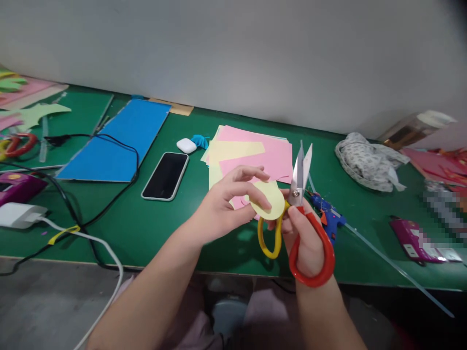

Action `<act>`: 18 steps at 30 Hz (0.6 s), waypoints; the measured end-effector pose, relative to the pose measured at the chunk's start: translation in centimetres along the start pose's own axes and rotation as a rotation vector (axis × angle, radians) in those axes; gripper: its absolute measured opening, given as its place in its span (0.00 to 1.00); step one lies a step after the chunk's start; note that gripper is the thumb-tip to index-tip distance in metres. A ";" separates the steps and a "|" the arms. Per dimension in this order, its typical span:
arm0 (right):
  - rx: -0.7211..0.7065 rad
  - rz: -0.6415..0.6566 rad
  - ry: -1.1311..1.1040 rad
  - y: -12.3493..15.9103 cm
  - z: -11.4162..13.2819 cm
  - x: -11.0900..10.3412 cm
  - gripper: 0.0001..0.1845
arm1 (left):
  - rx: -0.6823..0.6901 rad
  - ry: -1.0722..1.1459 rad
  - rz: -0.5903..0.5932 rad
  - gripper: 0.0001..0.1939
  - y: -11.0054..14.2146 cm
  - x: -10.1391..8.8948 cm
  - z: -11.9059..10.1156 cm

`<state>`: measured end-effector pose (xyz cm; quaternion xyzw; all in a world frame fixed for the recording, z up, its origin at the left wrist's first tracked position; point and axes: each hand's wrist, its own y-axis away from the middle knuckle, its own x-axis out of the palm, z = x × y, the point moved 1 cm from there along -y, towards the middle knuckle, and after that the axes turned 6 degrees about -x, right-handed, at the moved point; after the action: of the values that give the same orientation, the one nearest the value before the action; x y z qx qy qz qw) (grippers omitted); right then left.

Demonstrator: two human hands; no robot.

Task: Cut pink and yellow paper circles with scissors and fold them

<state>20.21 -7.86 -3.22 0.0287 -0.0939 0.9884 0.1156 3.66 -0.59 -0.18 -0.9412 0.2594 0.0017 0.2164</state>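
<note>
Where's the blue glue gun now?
Head view, right of centre: the blue glue gun lies on the green table, right of the scissors in the right hand.

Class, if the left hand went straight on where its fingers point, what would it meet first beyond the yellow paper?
Probably the scissors held in the right hand, though depth is unclear.

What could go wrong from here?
The scissors in the right hand have parted blades near the left hand, so a finger might get nicked. The thin yellow paper could crease in the left fingers. The clear stick at the blue glue gun overhangs the table edge and may get knocked.
</note>
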 end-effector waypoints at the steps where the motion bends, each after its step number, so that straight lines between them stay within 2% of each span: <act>1: 0.019 -0.014 -0.049 -0.1 0.0 -0.2 0.16 | 0.007 -0.004 0.050 0.07 -0.1 0.0 0.2; 5: 0.094 -0.046 -0.291 -0.3 0.1 -0.5 0.16 | 0.000 0.043 0.240 0.08 -0.3 0.0 1.3; 7: 0.088 -0.039 -0.311 -0.4 0.1 -0.5 0.19 | -0.026 0.072 0.325 0.08 -0.4 0.1 1.9; 9: 0.046 -0.039 -0.274 -0.4 -0.1 -0.5 0.21 | -0.061 0.085 0.357 0.09 -0.4 0.3 2.3; 10: 0.020 -0.045 -0.241 -0.4 -0.2 -0.5 0.21 | -0.080 0.090 0.339 0.08 -0.5 0.4 2.5; 12: -0.048 -0.092 -0.154 -0.4 -0.4 -0.4 0.21 | -0.145 0.127 0.229 0.06 -0.5 0.5 2.8; 15: -0.180 -0.217 0.004 -0.4 -0.5 -0.4 0.21 | -0.322 0.248 0.049 0.14 -0.6 0.9 3.2; 16: -0.216 -0.258 0.060 -0.4 -0.4 -0.4 0.20 | -0.390 0.286 0.039 0.17 -0.6 1.1 3.2; 18: -0.252 -0.314 0.149 -0.4 -0.3 -0.4 0.20 | -0.482 0.322 0.110 0.26 -0.4 1.6 3.2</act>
<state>20.64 -7.52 -3.49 -0.0449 -0.2025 0.9380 0.2777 5.64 0.26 -3.09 -0.9382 0.3332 -0.0742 -0.0576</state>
